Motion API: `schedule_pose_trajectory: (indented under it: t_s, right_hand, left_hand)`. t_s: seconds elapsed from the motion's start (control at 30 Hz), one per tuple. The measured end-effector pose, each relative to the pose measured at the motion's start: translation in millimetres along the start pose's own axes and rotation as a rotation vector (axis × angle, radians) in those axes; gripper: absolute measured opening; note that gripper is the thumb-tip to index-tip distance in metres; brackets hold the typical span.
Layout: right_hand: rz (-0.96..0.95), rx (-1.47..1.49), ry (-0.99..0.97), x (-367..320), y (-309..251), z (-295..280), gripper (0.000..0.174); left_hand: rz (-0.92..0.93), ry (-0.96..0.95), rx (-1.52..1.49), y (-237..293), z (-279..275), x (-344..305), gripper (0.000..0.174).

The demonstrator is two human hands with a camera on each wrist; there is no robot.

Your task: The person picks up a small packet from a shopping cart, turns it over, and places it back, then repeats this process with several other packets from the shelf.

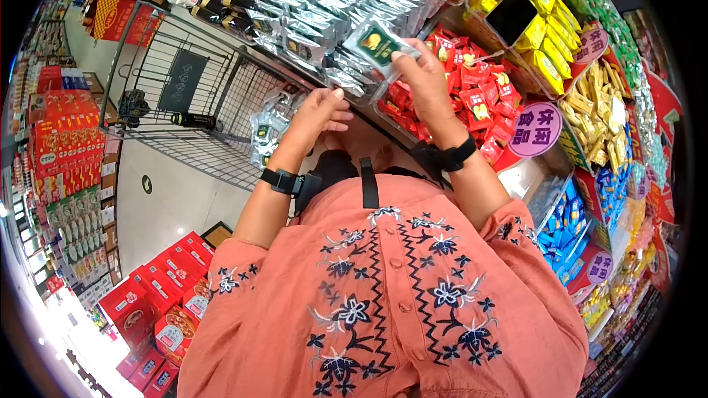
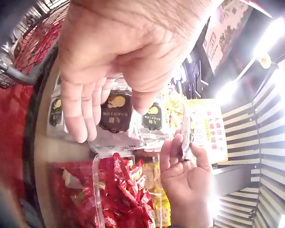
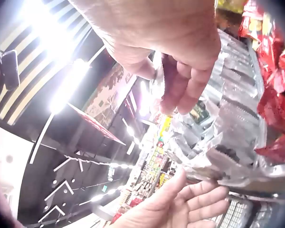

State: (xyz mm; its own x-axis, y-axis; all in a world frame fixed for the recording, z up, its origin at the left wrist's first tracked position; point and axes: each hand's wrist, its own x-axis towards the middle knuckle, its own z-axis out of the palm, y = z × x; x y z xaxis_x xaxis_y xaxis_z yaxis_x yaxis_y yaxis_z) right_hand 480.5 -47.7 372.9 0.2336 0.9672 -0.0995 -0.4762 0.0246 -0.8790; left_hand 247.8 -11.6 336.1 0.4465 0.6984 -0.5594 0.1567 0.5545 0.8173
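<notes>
Between the thumb and fingers of my right hand (image 1: pixel 426 82) is a silver snack packet (image 1: pixel 375 43) with a dark green label, pinched at its near edge. It is raised over the front of the rows of similar silver packets (image 1: pixel 317 11). To its left, my left hand (image 1: pixel 318 119) holds nothing, its fingers loosely extended near the bin's front edge. The left wrist view shows the held packet (image 2: pixel 186 133) edge-on in the right hand (image 2: pixel 187 185). The left palm (image 3: pixel 166 213) faces up in the right wrist view.
A wire shopping cart (image 1: pixel 184 77) stands at the left, with several silver packets (image 1: pixel 271 133) inside. Red snack packets (image 1: pixel 472 96) fill the bin on the right, beside yellow packets (image 1: pixel 552 51) and a purple round sign (image 1: pixel 535 130). Red boxes (image 1: pixel 155 287) are stacked behind at left.
</notes>
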Motion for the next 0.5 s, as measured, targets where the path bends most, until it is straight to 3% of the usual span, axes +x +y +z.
schedule_pose_trajectory:
  t_s: [0.23,0.5]
  right_hand:
    - [-0.127,-0.375,0.121,-0.1,1.7,-17.3,0.021]
    - [-0.279,-0.692,0.177,4.6,9.0,3.6,0.02]
  left_hand:
    - [-0.022,0.032,0.091,1.9,2.1,8.6,0.061]
    - [-0.055,0.07,0.14,-0.2,-3.4,7.2,0.064]
